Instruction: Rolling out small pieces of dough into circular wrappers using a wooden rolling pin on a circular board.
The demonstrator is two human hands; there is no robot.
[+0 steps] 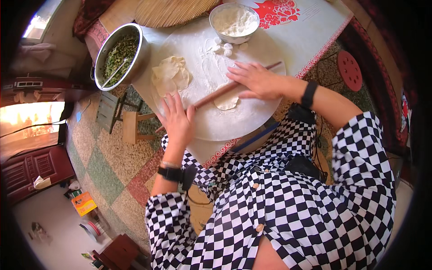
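Observation:
A slim wooden rolling pin [216, 94] lies slantwise across the round, flour-dusted board [233, 123]. The palm of my left hand [178, 118] presses on its near left end, fingers spread. Toward the other end, my right hand [256, 81] lies over the pin with its fingers extended. A thin round of dough [227, 102] sits under the pin, between my hands and partly covered by it. Left of it is a loose pile of flat dough wrappers [171, 75]. Several small dough balls [228, 50] rest near the board's far side.
A patterned bowl [236, 39] of flour stands at the back. A metal basin [142, 55] at left holds chopped green filling and a spoon [114, 73]. Behind is a woven straw tray [175, 13]. Stools include a wooden one [129, 128] at left and a red one [349, 71] at right.

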